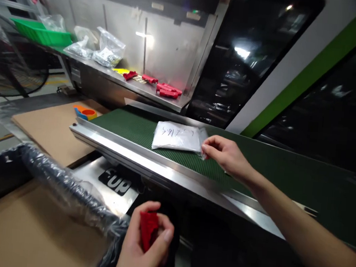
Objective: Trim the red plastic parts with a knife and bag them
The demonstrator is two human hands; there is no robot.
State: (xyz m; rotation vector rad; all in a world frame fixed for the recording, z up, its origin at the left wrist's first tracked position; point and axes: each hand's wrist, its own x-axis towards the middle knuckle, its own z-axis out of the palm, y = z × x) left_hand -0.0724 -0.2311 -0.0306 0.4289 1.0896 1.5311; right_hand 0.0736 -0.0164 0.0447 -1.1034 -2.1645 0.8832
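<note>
My left hand (146,243) is closed around a red plastic part (148,228), low in front of the conveyor; the fingers cover some of the part. Over the green ribbed belt (129,125), my right hand (226,154) has thumb and forefinger pinched together at the right end of a white packet (177,137). That packet lies flat in a clear plastic bag with handwriting on top. A small bit of red shows just under the right fingertips; whether they grip it or the bag's edge I cannot make out.
Red parts (168,90) and clear bags of small pieces (108,54) lie on the metal shelf, beside a green bin (41,33). A tape dispenser (86,112) rests on cardboard (54,127). A plastic-lined box (42,225) stands lower left; the conveyor's metal rail (150,160) runs before me.
</note>
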